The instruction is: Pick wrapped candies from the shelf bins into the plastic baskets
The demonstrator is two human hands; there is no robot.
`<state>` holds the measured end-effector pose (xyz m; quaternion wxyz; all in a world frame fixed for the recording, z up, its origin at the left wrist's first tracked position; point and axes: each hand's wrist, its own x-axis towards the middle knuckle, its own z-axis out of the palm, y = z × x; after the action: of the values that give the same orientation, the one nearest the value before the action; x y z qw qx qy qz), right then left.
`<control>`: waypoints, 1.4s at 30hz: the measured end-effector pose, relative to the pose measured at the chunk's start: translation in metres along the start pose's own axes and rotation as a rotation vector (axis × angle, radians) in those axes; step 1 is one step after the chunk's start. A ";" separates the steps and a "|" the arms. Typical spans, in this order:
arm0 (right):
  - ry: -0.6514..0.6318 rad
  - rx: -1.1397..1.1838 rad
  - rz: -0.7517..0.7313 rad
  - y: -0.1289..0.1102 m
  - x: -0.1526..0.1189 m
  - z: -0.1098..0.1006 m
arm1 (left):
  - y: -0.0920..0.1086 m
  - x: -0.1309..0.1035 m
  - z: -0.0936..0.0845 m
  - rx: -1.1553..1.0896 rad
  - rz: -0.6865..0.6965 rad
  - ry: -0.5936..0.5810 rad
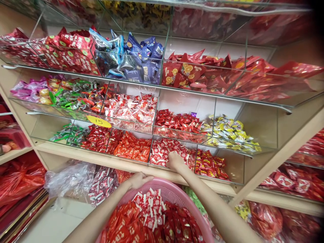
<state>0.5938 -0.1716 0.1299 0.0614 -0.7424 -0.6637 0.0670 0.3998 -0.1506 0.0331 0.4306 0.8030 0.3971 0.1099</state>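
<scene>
A pink plastic basket [174,185] with a perforated wall stands close below the shelves. Inside it lie orange-red candy packets [124,224], white-and-red wrapped candies [152,206] and dark red packets [181,224]. My left hand [138,180] holds the basket's far rim, fingers along it. On the lowest shelf, my right hand [176,161] is closed at the front of a clear compartment of white-and-red wrapped candies [160,150]. Its fingertips are turned away, so what they hold is hidden.
Clear-walled shelf bins hold red orange-print bags [187,72], blue bags [149,50] and yellow-wrapped candies [230,130]. A yellow "15" tag [99,121] hangs at one shelf edge. Below sit plastic bags [73,179]. A slanted wooden upright [275,162] stands at right.
</scene>
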 end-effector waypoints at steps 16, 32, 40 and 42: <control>-0.149 0.158 -0.488 -0.015 -0.053 -0.012 | -0.009 0.005 0.002 -0.022 -0.002 0.003; -0.086 -0.100 -0.633 -0.038 -0.068 0.070 | 0.003 -0.001 -0.004 0.003 -0.075 0.072; -0.102 0.094 -0.589 -0.020 -0.072 0.069 | 0.000 0.001 -0.004 -0.001 -0.088 0.069; -0.092 0.098 -0.612 -0.014 -0.074 0.067 | 0.005 -0.002 -0.005 0.003 -0.115 0.073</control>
<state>0.5595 -0.2434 0.0676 0.0845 -0.5006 -0.8544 0.1110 0.3990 -0.1504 0.0402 0.4201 0.7749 0.4584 0.1135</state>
